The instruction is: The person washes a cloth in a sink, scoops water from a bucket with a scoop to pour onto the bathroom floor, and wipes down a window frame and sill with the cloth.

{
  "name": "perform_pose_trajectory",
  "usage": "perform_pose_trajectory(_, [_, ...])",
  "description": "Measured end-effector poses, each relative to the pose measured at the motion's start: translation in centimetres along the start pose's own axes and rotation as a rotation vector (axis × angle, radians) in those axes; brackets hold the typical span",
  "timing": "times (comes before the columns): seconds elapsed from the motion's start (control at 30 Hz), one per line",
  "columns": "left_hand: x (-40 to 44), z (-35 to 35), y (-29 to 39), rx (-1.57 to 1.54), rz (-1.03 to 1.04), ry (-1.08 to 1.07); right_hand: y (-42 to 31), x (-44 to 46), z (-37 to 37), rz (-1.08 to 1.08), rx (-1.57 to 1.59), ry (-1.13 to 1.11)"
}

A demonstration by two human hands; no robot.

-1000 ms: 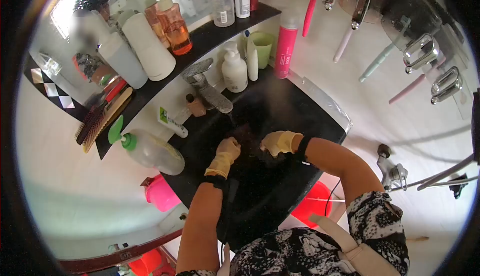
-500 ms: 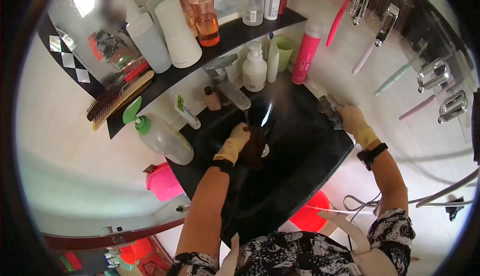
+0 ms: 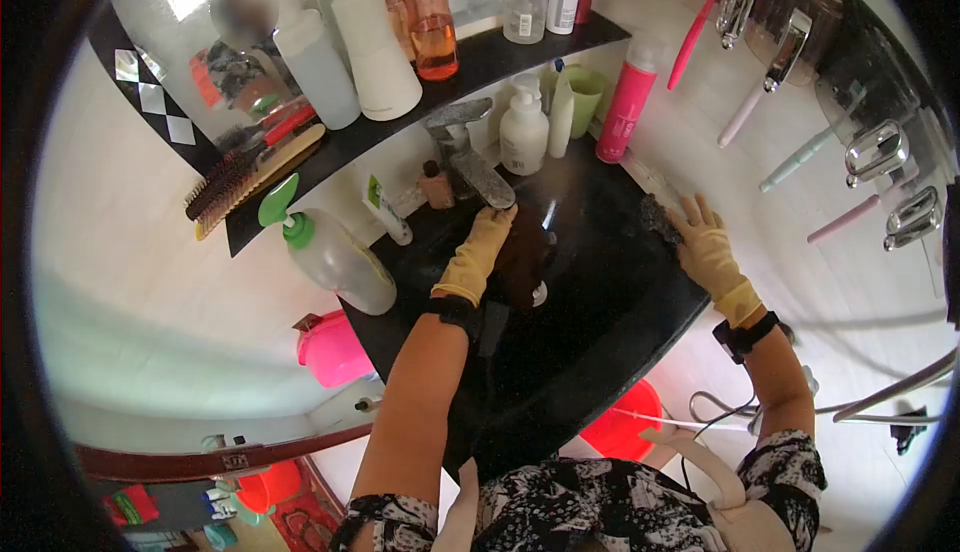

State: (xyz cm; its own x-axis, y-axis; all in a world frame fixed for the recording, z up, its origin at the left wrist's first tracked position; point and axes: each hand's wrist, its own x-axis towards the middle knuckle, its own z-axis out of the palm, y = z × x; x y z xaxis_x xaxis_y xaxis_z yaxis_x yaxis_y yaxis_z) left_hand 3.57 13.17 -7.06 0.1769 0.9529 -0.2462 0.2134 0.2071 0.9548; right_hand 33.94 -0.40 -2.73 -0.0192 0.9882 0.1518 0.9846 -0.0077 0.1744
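Touching a dark grey, mottled, rough-looking scrubbing pad at the glossy black basin's right edge with a yellow-gloved right hand, spread wide; holding a yellow-gloved left hand just beneath the speckled grey tap with a grip impossible to tell

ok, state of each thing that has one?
Left hand: gloved, at faucet tip
Right hand: gloved, spread open
Faucet: flow unclear, outlet hidden
Scrubber: beside right hand
Orange bottle: partly filled
Green-headed pump bottle: upright
Pink can: upright
Toothbrushes: hanging
Brown bottle: capped
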Motion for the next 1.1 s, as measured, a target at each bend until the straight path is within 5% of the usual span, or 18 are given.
perform_pose_trajectory(0.07, [1.4,-0.5,-1.4,-0.014,-0.098,-0.029,-1.8,0.7,-2.0,-0.139,0.184,0.070])
perform_pose_trajectory(0.1, [3.6,-0.5,-4.7,0.177,0.320,-0.021,-3.0,1.5,-2.4,-0.159,0.197,0.081])
perform_pose_trajectory(0.17, [4.3,-1.2,-5.9,0.390,0.731,0.009,-5.5,3.1,-3.1,-0.218,0.577,-0.041])
perform_pose_trajectory(0.23, [3.0,-1.0,-3.6,0.422,0.456,-0.110,-8.2,5.5,-2.9,-0.300,0.720,-0.030])
perform_pose_trajectory(0.3, [2.8,-1.2,-2.8,0.431,0.324,-0.171,-11.5,7.9,-4.0,-0.161,1.019,-0.337])
perform_pose_trajectory(0.4, [3.3,-1.3,-4.3,0.189,0.254,-0.133,-15.4,10.4,-5.6,-0.130,1.006,-0.218])
perform_pose_trajectory(0.47, [3.6,-1.4,-5.7,0.117,0.052,-0.051,-17.4,12.4,-4.7,-0.119,1.099,0.106])
perform_pose_trajectory(0.57, [0.7,-1.9,-3.6,0.228,0.127,-0.031,-19.3,16.3,-3.7,-0.167,1.198,0.345])
perform_pose_trajectory(0.63, [0.8,-2.0,-3.5,0.131,0.010,-0.085,-19.3,17.4,-5.4,-0.128,1.103,0.327])
perform_pose_trajectory(0.7, [0.3,-1.6,-3.6,-0.142,-0.039,0.049,-19.1,17.2,-5.9,-0.020,1.387,0.037])
perform_pose_trajectory(0.8, [-0.9,-1.7,-2.3,-0.435,-0.148,0.129,-17.9,17.0,1.8,0.001,1.318,0.074])
perform_pose_trajectory(0.93, [-0.8,-2.1,-0.7,-0.098,-0.145,-0.035,-17.0,14.3,7.9,-0.069,1.229,0.012])
perform_pose_trajectory(1.0, [1.4,-1.8,-2.5,0.089,0.231,-0.166,-17.0,13.0,6.2,0.006,1.218,-0.463])
perform_pose_trajectory(1.03, [2.1,-1.8,-3.0,0.089,0.229,-0.170,-15.9,13.4,7.0,0.011,1.219,-0.463])
perform_pose_trajectory(1.1, [3.0,-2.1,-4.0,0.041,0.248,-0.168,-14.1,14.2,8.2,-0.596,0.774,-0.208])
